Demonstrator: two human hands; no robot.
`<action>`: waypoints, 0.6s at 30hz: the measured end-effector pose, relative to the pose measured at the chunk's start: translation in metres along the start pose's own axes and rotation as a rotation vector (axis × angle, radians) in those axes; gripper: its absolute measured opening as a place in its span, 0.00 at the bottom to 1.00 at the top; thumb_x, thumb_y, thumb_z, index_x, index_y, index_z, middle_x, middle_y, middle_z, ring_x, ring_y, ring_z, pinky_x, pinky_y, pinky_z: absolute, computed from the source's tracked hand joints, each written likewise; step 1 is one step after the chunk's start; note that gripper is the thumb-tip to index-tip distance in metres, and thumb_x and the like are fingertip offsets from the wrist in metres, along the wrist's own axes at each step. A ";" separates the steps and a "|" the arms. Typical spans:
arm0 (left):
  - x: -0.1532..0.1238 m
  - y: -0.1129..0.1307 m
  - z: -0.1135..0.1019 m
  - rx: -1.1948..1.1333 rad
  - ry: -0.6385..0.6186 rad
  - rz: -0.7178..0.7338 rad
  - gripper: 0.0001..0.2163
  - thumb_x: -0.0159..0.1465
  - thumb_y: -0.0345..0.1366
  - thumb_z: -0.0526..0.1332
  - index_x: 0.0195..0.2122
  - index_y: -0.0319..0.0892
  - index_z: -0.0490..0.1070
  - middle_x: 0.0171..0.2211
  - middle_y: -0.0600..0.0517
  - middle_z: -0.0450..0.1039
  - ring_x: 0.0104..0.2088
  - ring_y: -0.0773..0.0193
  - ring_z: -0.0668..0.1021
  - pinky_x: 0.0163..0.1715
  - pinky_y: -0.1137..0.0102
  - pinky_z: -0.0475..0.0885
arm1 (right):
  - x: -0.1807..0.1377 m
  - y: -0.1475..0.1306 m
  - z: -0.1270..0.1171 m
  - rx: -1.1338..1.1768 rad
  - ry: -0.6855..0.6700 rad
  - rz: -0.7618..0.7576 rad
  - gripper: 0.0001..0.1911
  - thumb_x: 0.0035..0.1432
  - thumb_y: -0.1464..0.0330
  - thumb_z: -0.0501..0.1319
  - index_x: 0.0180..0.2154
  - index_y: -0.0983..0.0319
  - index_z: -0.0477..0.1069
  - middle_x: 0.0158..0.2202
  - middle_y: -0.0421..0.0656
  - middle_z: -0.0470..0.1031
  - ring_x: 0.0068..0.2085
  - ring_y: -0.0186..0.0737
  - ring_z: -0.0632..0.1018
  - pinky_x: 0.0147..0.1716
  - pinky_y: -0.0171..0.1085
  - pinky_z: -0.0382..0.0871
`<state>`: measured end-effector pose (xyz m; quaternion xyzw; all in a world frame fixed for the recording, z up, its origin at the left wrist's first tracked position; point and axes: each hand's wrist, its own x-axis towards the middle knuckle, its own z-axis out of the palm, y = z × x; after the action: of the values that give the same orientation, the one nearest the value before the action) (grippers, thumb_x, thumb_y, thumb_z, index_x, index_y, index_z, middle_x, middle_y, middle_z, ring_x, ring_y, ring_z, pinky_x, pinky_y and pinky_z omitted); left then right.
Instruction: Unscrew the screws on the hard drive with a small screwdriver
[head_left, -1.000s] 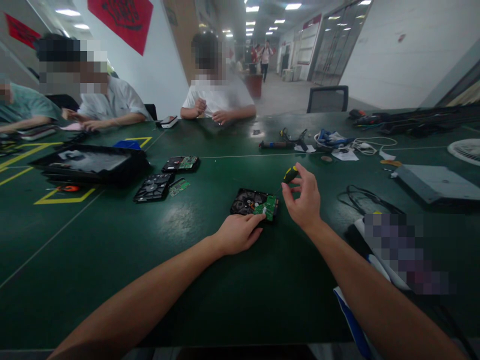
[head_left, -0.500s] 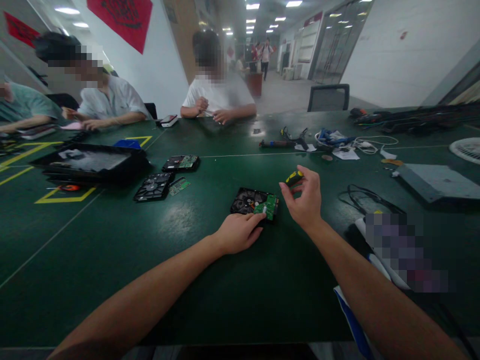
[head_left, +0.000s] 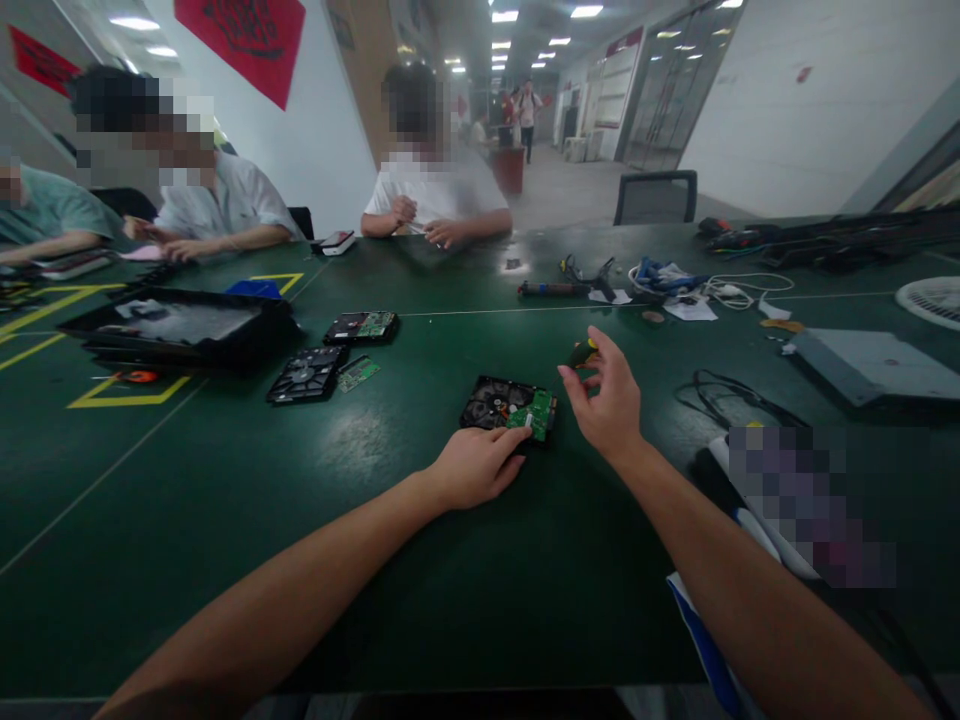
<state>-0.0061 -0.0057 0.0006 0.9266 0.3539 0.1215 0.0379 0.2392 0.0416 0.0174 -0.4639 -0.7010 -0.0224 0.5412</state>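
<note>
A hard drive point(head_left: 486, 400) lies on the green table with its green circuit board point(head_left: 536, 408) facing up. My left hand point(head_left: 480, 468) rests against its near edge, holding it, with the thumb and fingers at the circuit board side. Right of the drive, my right hand point(head_left: 606, 395) is raised and closed around a short black-and-yellow screwdriver handle point(head_left: 583, 352). No shaft can be made out on the handle. Two more hard drives, one farther point(head_left: 361, 327) and one nearer point(head_left: 306, 374), lie to the left, beside a loose green circuit board point(head_left: 358, 373).
At the left stands a black tray point(head_left: 180, 345) with an orange-handled tool point(head_left: 140, 377) by it. A grey metal box point(head_left: 877, 362), black cable point(head_left: 739, 395) and white cable point(head_left: 757, 283) lie right. Several people sit across the table point(head_left: 225, 540).
The screwdriver handle has turned in my right hand's fingers, showing more black and less yellow. My left hand and the hard drive stay in place.
</note>
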 end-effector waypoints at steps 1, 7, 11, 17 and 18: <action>0.000 0.000 0.000 -0.002 0.000 0.001 0.21 0.76 0.42 0.54 0.66 0.40 0.64 0.48 0.44 0.81 0.42 0.53 0.85 0.41 0.60 0.80 | 0.000 -0.001 0.000 0.004 -0.005 -0.011 0.36 0.68 0.62 0.63 0.72 0.51 0.55 0.64 0.51 0.72 0.47 0.48 0.83 0.34 0.43 0.86; 0.001 0.001 -0.002 -0.018 -0.002 -0.008 0.21 0.76 0.41 0.54 0.66 0.40 0.64 0.49 0.44 0.81 0.43 0.53 0.85 0.42 0.60 0.80 | 0.000 -0.001 0.001 0.040 -0.005 -0.020 0.37 0.68 0.68 0.60 0.74 0.52 0.51 0.63 0.53 0.69 0.49 0.48 0.82 0.40 0.47 0.87; 0.000 0.002 -0.002 -0.016 -0.002 -0.008 0.21 0.76 0.41 0.54 0.66 0.40 0.63 0.49 0.44 0.81 0.43 0.52 0.85 0.42 0.59 0.80 | 0.001 -0.001 0.000 0.007 0.053 -0.014 0.36 0.65 0.65 0.65 0.70 0.53 0.56 0.59 0.53 0.68 0.44 0.45 0.81 0.32 0.43 0.86; 0.001 0.001 -0.001 -0.015 -0.014 -0.007 0.21 0.76 0.42 0.54 0.66 0.40 0.64 0.48 0.44 0.81 0.43 0.53 0.85 0.43 0.60 0.80 | 0.002 -0.006 -0.001 0.021 0.012 -0.041 0.37 0.68 0.69 0.60 0.73 0.51 0.52 0.61 0.52 0.67 0.46 0.46 0.80 0.35 0.43 0.86; 0.001 0.001 -0.001 -0.015 -0.011 -0.006 0.20 0.76 0.41 0.54 0.66 0.39 0.64 0.48 0.44 0.81 0.43 0.52 0.85 0.43 0.59 0.80 | 0.002 -0.006 -0.001 0.024 0.012 -0.045 0.37 0.68 0.69 0.60 0.74 0.51 0.51 0.61 0.52 0.67 0.47 0.46 0.80 0.36 0.43 0.86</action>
<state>-0.0052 -0.0060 0.0016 0.9258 0.3556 0.1189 0.0472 0.2354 0.0388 0.0219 -0.4413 -0.7081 -0.0290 0.5505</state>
